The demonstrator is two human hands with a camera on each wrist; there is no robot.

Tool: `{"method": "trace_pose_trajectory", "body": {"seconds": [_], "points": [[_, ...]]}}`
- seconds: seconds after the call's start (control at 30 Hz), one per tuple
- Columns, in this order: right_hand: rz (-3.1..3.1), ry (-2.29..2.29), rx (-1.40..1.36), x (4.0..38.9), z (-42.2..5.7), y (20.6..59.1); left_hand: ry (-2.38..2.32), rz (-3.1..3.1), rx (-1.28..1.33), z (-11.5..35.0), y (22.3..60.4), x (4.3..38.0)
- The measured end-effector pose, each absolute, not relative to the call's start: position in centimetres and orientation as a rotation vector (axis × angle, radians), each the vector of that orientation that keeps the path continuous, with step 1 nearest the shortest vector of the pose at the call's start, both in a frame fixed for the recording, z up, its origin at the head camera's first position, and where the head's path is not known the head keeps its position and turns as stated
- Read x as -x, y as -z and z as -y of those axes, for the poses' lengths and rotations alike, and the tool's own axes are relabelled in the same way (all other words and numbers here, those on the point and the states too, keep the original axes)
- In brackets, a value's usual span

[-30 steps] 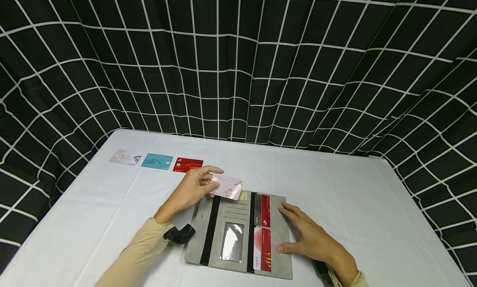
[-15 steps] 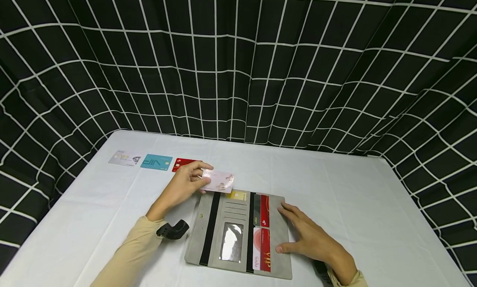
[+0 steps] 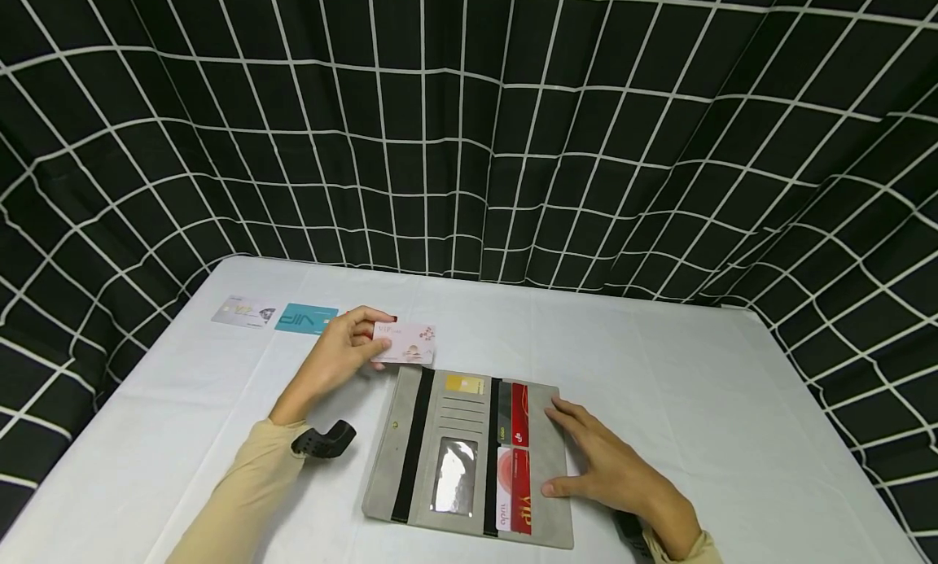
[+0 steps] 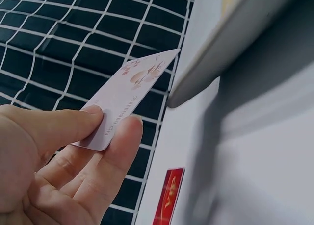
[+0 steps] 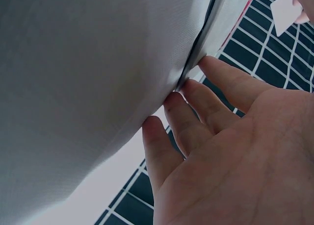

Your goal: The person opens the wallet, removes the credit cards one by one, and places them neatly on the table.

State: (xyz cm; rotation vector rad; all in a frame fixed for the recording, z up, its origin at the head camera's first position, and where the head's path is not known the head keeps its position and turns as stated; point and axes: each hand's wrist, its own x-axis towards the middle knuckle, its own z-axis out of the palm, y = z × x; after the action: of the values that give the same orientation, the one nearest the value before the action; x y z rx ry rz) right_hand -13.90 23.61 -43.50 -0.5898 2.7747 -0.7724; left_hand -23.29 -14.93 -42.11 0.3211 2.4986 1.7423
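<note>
My left hand [image 3: 340, 344] pinches a pale pink VIP card [image 3: 406, 343] between thumb and fingers, just beyond the wallet's far left corner. Flowers and a printed number show on that card in the left wrist view. The grey wallet [image 3: 550, 466] lies unfolded, with a yellow card [image 3: 465, 383] in its top slot, a clear window [image 3: 455, 476] and black bands. On its right flap sit a pink-and-white card [image 3: 505, 489], red cards [image 3: 521, 417] and a dark card [image 3: 504, 413]. My right hand [image 3: 611, 466] rests at the right edge, fingertips touching it [image 5: 169, 112].
At the back left of the white table [image 3: 689, 385] lie a silver card [image 3: 243, 311] and a teal card [image 3: 300, 318]. A red VIP card [image 4: 169, 198] is mostly hidden behind the left hand in the head view. A black gridded curtain [image 3: 454, 181] rises behind.
My left hand has carried the pink card left and away from the wallet, uncovering the yellow card and covering the red card on the table. The right hand has stayed in place.
</note>
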Motion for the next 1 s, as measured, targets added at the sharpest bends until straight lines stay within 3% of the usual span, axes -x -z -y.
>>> {"method": "trace_pose_trajectory", "body": {"seconds": [1.0], "points": [[-2.756,0.769,0.561,14.1,-23.6,43.5,-1.618,-2.521,-0.168,19.9,42.4,24.1]]}}
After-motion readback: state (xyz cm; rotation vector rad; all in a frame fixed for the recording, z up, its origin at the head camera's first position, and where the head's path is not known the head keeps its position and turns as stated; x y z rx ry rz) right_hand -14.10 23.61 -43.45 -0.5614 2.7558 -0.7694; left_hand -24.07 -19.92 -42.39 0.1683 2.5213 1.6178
